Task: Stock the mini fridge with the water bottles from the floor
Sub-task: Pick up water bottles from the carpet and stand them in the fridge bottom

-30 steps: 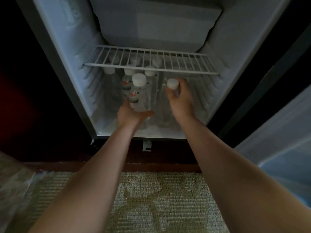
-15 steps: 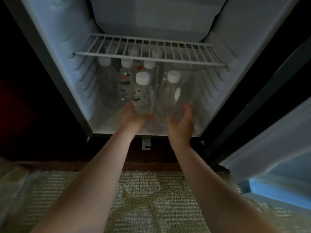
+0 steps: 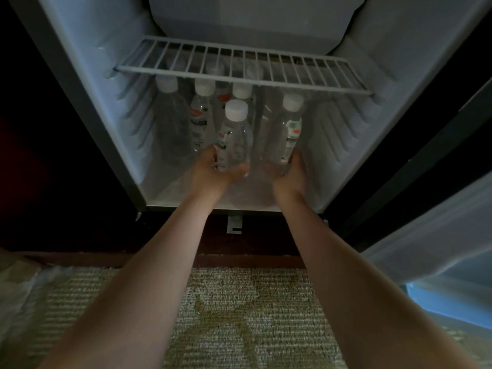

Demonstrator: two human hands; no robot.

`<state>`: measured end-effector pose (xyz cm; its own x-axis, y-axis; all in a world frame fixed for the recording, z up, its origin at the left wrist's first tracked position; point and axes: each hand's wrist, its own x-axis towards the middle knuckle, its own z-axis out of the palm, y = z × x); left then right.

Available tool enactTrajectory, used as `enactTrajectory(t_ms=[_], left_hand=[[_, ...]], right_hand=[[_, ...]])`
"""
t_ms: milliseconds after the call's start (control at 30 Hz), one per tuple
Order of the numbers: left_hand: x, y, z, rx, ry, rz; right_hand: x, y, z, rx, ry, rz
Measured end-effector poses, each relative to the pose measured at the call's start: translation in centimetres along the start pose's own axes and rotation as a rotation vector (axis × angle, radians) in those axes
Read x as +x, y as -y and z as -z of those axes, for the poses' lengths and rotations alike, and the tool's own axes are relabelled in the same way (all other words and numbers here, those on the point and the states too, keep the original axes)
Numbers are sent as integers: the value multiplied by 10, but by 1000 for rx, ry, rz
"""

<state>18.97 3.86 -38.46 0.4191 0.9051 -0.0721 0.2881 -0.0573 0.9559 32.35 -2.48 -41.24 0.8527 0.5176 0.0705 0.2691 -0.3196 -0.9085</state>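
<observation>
**Two bottles going into the lower compartment at once**

The left hand (image 3: 213,173) is closing its grip round the lower part of the front-left bottle (image 3: 234,139), thumb on one side and fingers on the other. The right hand (image 3: 288,174) is cupping the base of the front-right bottle (image 3: 287,129) in the same way. Both bottles are standing roughly upright, white caps up, just beside each other. Whether their bases are touching the fridge floor (image 3: 181,193) I cannot tell, since the hands are covering them.

Behind them a back row of bottles (image 3: 202,113) is standing under the wire shelf (image 3: 239,71), caps close below the wires. The mini fridge (image 3: 87,75) is sitting open, its door (image 3: 439,222) swung out to the right, and the person is reaching in over a patterned carpet (image 3: 239,315).

By my reading, the placing step is underway: this pair is being set down as a second row, in front of those at the back. The next move is calling for both bottles to be settled flat on their bases, nudged against the row behind, and then for both grips to loosen without tipping either one. The right side of the compartment is looking less filled, so there is likely room for more. No bottles on the floor are showing in this view, so how many remain I cannot tell.
</observation>
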Motion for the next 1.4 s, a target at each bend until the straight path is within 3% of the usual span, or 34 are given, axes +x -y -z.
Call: enactTrajectory(t_ms=[800, 900, 1067, 1200, 1300, 1400], left_hand=[[13, 5, 1, -48, 56, -39], [11, 3, 0, -52, 51, -28], [7, 2, 0, -58, 66, 32], [0, 8, 5, 50, 92, 96], [-7, 13, 12, 120, 42, 139], [-9, 16, 16, 219, -14, 100]], right_hand=[[56, 33, -10, -230, 77, -62], [48, 26, -8, -132, 42, -55], [18, 22, -1, 227, 0, -38], [-23, 32, 7, 411, 281, -45], [-38, 38, -2, 275, 362, 61], [-44, 43, -11, 96, 292, 116]])
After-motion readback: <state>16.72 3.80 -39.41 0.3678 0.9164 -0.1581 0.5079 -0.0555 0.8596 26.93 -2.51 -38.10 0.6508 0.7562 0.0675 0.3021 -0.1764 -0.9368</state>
